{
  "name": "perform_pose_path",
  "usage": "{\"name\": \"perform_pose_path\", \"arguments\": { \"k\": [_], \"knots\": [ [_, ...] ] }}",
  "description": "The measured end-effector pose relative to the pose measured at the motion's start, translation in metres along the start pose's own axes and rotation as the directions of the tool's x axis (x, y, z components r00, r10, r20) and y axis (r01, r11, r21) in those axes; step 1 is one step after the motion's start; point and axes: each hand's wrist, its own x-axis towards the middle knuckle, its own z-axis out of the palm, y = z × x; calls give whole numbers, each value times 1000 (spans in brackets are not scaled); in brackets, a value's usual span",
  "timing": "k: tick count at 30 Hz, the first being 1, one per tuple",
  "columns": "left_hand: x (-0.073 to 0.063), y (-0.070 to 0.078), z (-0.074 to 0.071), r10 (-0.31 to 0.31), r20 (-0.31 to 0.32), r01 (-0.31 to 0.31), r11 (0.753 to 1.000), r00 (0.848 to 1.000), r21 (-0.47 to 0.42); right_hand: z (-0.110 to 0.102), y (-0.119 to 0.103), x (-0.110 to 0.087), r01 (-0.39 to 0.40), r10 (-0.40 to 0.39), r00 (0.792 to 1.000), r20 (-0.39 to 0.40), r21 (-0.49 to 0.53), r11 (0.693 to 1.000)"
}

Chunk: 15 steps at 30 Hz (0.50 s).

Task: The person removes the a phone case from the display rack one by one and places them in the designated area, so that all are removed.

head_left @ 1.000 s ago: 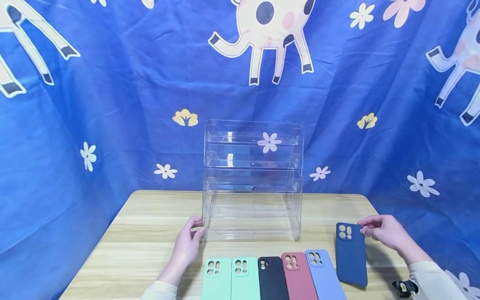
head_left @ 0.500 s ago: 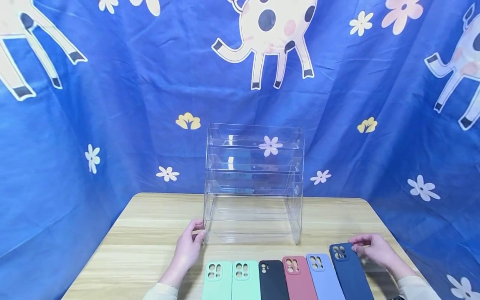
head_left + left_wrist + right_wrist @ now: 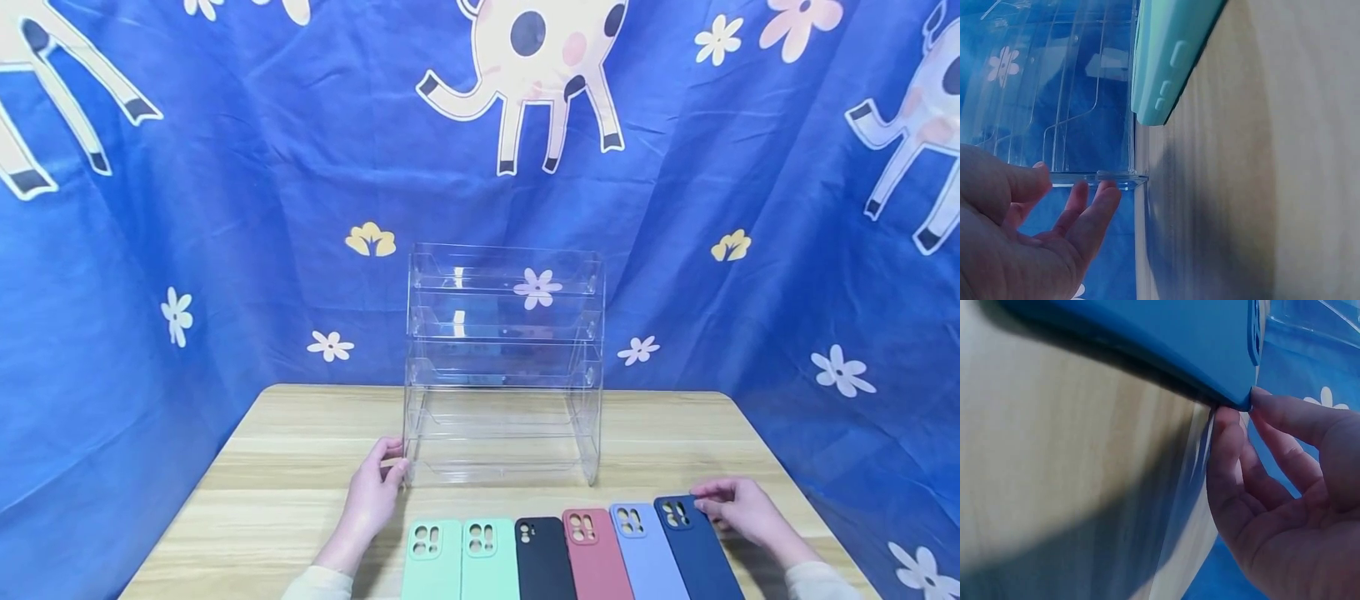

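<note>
In the head view, my right hand (image 3: 738,510) pinches the upper right corner of a navy blue phone case (image 3: 697,546). The right wrist view shows thumb and fingertips at the corner of that phone case (image 3: 1166,344). Its lower end runs out of the head view. My left hand (image 3: 372,492) touches the left side panel of a clear plastic tiered rack (image 3: 502,450). From the left wrist, the fingers (image 3: 1094,219) look fairly straight, their tips against the rack's edge (image 3: 1119,180).
Left of the navy case lie a periwinkle phone case (image 3: 651,550), a red one (image 3: 597,554), a black one (image 3: 545,558) and two mint green cases (image 3: 490,562) in a row. The wooden table (image 3: 285,467) backs onto a blue printed curtain (image 3: 300,208).
The navy case has come left and towards me, from apart on the right to the row's right end beside the periwinkle case. My left hand stays at the rack.
</note>
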Motion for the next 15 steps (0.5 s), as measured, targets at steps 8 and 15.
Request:
{"name": "perform_pose_path", "arguments": {
  "k": [8, 15],
  "knots": [
    [0, 1, -1, -8, 13, 8, 1000, 1000, -7, 10, -7, -7, -35, 25, 994, -102, -99, 994],
    [-7, -1, -5, -31, 15, 30, 999, 999, 36, 25, -30, -19, 27, -85, 980, -177, -305, 952]
  ]
}}
